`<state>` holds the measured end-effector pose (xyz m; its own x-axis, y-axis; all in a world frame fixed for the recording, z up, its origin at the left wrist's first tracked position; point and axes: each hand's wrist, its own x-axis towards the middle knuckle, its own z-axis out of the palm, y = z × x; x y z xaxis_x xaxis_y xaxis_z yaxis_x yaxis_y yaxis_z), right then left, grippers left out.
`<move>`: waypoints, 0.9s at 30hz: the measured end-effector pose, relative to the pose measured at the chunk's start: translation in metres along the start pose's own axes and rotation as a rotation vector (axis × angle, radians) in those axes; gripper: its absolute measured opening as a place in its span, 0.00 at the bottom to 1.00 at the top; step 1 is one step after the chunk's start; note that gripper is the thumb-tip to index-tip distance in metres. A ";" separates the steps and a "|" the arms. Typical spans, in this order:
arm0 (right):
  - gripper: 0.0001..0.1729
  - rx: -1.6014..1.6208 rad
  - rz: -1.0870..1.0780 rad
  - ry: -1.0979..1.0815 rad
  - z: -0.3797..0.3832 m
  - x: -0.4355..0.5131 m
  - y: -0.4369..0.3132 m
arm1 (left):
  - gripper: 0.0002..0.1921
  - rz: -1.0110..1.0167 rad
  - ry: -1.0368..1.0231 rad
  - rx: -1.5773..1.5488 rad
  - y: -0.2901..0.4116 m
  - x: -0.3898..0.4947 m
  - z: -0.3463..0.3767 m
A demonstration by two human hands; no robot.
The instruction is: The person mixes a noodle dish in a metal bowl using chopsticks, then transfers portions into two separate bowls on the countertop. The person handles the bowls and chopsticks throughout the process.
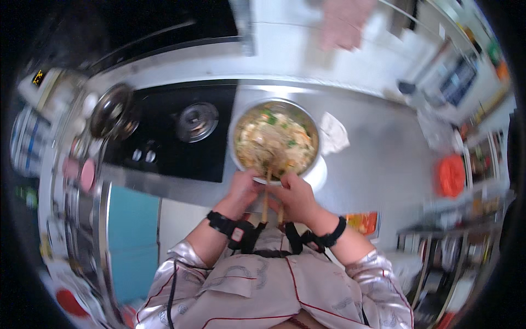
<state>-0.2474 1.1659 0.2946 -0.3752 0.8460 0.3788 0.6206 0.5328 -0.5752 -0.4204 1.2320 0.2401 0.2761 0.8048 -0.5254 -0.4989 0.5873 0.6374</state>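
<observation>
A round metal bowl (276, 103) stands on the steel counter, filled with a food mix (277, 142) of pale, green and orange pieces, blurred in the middle. My left hand (245, 191) is at the bowl's near left rim, its fingers curled against it. My right hand (294, 195) is at the near right rim, closed around light wooden chopsticks (266, 203). These run from the food towards my body, between both hands. A white round item (317, 174) shows partly from under the bowl's near right side. A crumpled white cloth (333, 133) lies right of the bowl.
Left of the bowl is a black cooktop (164, 156) with a round metal and glass item (198, 122) on it. A glass lid (113, 111) leans at its far left. A red plastic bag (451, 174) and shelving (448, 263) are at the right. A pink cloth (347, 22) hangs at the back.
</observation>
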 end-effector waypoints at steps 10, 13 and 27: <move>0.21 0.234 -0.028 -0.071 -0.076 0.084 0.094 | 0.50 0.167 0.309 -0.066 -0.049 -0.024 0.034; 0.21 0.399 0.107 -0.225 -0.082 0.113 0.077 | 0.51 0.242 0.301 -0.105 -0.043 -0.053 0.028; 0.17 0.420 -0.104 -0.282 -0.004 0.135 -0.109 | 0.29 0.322 0.363 -0.171 -0.016 -0.187 -0.075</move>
<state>-0.3624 1.2221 0.4113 -0.6267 0.7300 0.2726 0.2620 0.5269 -0.8085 -0.5258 1.0656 0.2859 -0.2015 0.8429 -0.4989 -0.6474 0.2676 0.7136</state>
